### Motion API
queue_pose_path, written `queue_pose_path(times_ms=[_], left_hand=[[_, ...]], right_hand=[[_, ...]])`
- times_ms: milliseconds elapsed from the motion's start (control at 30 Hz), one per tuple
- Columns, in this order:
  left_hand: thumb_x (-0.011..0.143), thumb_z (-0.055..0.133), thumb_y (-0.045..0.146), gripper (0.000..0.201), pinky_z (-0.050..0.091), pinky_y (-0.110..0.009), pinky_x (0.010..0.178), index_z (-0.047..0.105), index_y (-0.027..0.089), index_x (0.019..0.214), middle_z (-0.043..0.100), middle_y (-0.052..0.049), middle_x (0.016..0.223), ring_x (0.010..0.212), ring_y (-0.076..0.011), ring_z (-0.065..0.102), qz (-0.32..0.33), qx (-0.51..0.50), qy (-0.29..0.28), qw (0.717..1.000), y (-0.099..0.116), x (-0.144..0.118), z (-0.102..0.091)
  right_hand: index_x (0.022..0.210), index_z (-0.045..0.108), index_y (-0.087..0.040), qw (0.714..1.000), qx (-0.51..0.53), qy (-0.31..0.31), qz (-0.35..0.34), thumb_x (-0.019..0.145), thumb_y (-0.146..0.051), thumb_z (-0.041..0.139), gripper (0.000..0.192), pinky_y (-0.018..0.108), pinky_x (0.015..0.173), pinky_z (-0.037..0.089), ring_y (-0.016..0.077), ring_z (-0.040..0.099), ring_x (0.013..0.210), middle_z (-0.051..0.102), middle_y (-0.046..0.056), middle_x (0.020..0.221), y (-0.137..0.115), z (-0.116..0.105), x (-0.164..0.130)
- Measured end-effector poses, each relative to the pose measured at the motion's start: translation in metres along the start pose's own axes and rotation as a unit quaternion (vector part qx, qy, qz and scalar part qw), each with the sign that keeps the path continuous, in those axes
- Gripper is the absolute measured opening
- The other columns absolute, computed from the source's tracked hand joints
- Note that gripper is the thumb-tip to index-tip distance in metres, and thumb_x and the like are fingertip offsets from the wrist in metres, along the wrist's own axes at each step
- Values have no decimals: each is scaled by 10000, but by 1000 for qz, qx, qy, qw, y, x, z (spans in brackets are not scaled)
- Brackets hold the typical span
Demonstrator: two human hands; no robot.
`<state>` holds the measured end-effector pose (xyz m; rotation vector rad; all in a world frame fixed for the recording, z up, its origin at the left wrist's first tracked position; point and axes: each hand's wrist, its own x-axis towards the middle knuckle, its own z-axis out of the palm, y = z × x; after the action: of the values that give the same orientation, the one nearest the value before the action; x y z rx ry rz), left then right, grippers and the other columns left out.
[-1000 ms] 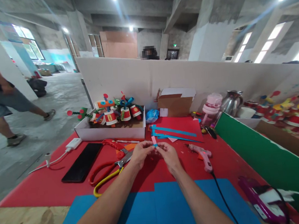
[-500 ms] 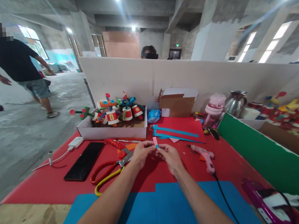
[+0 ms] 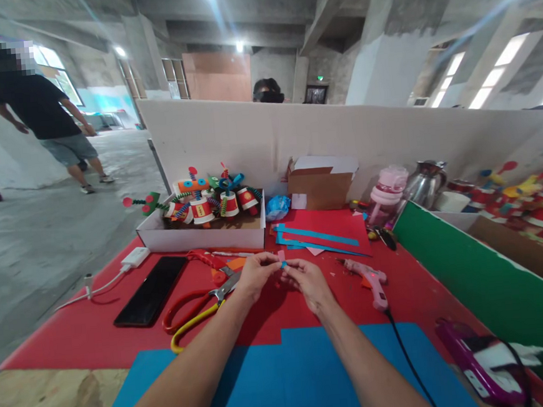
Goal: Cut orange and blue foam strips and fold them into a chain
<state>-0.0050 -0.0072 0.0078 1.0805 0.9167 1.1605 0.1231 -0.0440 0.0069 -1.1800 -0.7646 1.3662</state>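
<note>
Head view: small pink-and-blue paper strip (image 3: 281,260) pinched between both hands' fingers (image 3: 271,267).

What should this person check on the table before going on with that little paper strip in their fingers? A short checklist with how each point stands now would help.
1. Strip held by both hands: ok. The left hand and right hand pinch the small pink and blue paper strip between them.
2. Glue gun within reach: ok, it lies just right of the right hand, on the red sheet.
3. Glue gun on: cannot tell for sure; a small red light seems to show.
4. Scissors out of the way: ok, they lie left of the left hand, blades near it.
5. Spare blue strips: ok, they lie beyond the hands.
6. Phone away from glue: ok, far left.
</note>
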Motion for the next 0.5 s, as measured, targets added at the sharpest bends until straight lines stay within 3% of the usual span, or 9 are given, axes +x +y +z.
queue_pose_path(times_ms=[233,500], left_hand=[[613,708,137,50,454,-244,682,683,180,617,682,-8,642,644,-145,590,76,148,-17,986,2,2,-1],[684,645,86,150,449,-234,663,737,204,689,703,-30,698,656,-149,611,178,251,-56,950,1,4,-7]], right_hand=[[708,666,-163,1000,-15,0,14,514,-241,792,244,197,485,439,124,632,538,662,7,580,-7,-2,-2],[731,665,-165,999,-16,-1,38,543,-194,754,210,166,442,391,119,645,533,671,3,587,-9,-6,-4]])
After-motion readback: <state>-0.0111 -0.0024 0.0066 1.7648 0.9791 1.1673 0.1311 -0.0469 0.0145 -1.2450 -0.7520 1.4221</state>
